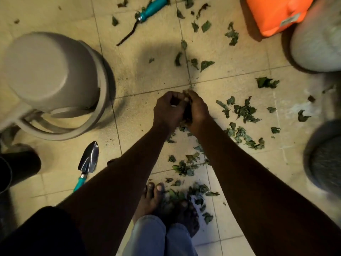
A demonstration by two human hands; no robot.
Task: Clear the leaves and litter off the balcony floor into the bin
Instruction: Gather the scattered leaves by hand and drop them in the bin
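Note:
Green leaves lie scattered over the beige tiled floor, with a thick patch [245, 112] to the right of my hands and another [184, 168] near my bare feet. My left hand [168, 112] and my right hand [197, 111] are cupped together low over the floor at the middle of the view. A small bunch of leaves [186, 93] shows between their curled fingers, most of it hidden. A black bin [18, 169] stands at the left edge, only partly in view.
A grey upturned pot [53, 71] on a ring stand sits at the left. A metal trowel with a teal handle [88, 159] lies near it. A teal-handled tool [147, 13] lies at the top. An orange container [276, 13] and two grey pots [317, 37] [324, 157] line the right side.

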